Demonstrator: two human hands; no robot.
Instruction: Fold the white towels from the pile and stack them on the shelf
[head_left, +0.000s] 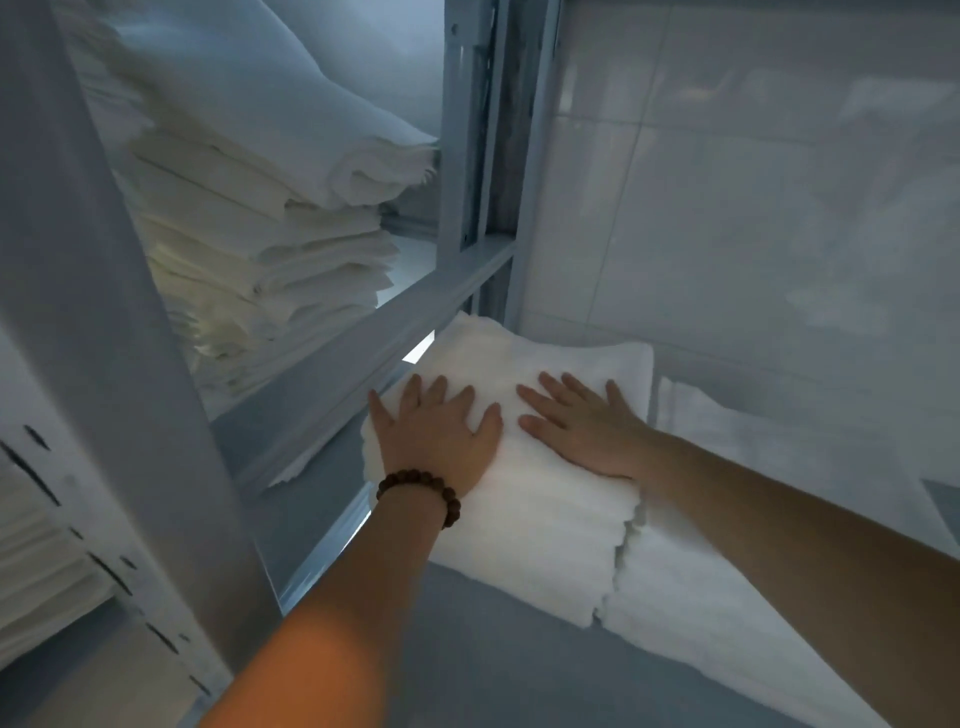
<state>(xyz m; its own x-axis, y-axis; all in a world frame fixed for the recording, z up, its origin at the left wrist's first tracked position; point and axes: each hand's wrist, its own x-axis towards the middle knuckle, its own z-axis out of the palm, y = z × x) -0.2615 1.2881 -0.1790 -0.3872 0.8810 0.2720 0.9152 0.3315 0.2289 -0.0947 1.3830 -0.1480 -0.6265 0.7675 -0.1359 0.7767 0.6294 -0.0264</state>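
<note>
A stack of folded white towels (535, 525) sits on the grey shelf (467, 649), pushed toward the tiled back wall. My left hand (439, 434), with a dark bead bracelet on its wrist, lies flat on top of the stack, fingers spread. My right hand (582, 423) lies flat beside it on the same top towel, fingers apart. Neither hand grips anything. A lower layer of folded white towel (737, 613) lies to the right, partly under my right forearm.
A grey metal upright (119, 338) stands at the left. Behind it a tall stack of folded white linen (270, 244) fills the neighbouring shelf. A glossy white tiled wall (753, 208) closes the back. More folded linen (36, 561) sits at the lower left.
</note>
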